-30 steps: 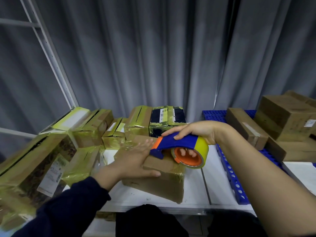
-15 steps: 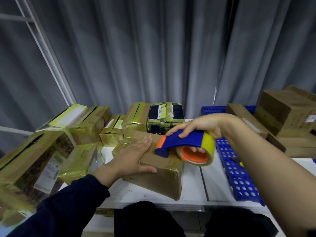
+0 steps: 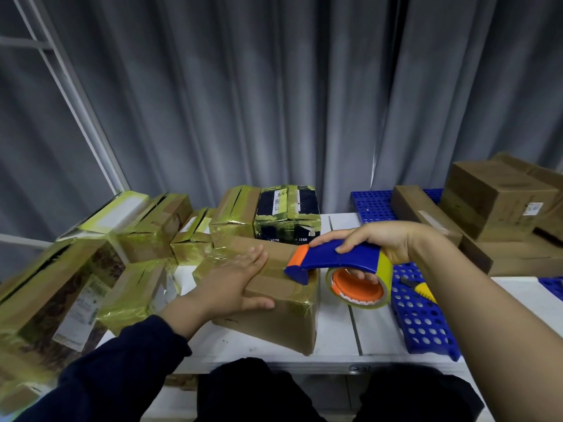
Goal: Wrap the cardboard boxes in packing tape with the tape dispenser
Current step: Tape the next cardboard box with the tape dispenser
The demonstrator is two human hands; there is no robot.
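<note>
Brown cardboard box (image 3: 274, 327) on white surface (image 3: 335, 333) | left hand (image 3: 228, 287) spread flat on top | right hand (image 3: 380, 242) grips blue-orange tape dispenser (image 3: 344, 259) at box's top-right edge | risk: box may skid, wrinkling tape, if pressure eases

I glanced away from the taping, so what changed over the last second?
The right hand drew the tape dispenser rightward across the cardboard box top; its roll now hangs past the box's right edge. Same as before: the right hand grips the dispenser, the left hand presses flat on the box.
</note>
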